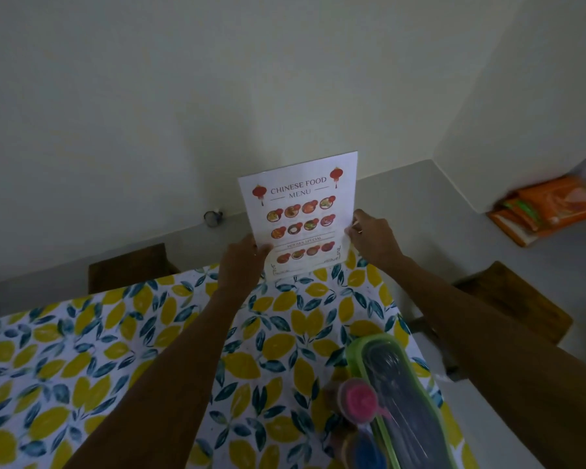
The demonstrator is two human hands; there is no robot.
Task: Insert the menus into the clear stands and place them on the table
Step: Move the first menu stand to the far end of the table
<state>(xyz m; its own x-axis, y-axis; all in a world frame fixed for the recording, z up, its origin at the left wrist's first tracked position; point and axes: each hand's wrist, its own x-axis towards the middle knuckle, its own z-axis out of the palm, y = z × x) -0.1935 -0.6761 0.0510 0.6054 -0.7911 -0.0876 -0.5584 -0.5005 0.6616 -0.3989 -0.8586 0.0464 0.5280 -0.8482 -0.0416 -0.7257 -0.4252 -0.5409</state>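
Note:
A white Chinese food menu [300, 204] stands upright at the far edge of the table, apparently inside a clear stand whose lower part [305, 262] shows as a glossy see-through sheet over the bottom of the page. My left hand [242, 262] grips its lower left edge. My right hand [372, 235] pinches the right edge, fingers on the sheet. The stand's base rests on or just above the lemon-print tablecloth [132, 333]; I cannot tell which.
A green-rimmed clear cutlery box [403, 401] and small jars with pink [359, 399] and blue [366, 455] lids sit at the near right of the table. Wooden stools stand behind [129, 265] and to the right [515, 299]. Orange packets [552, 208] lie on the floor.

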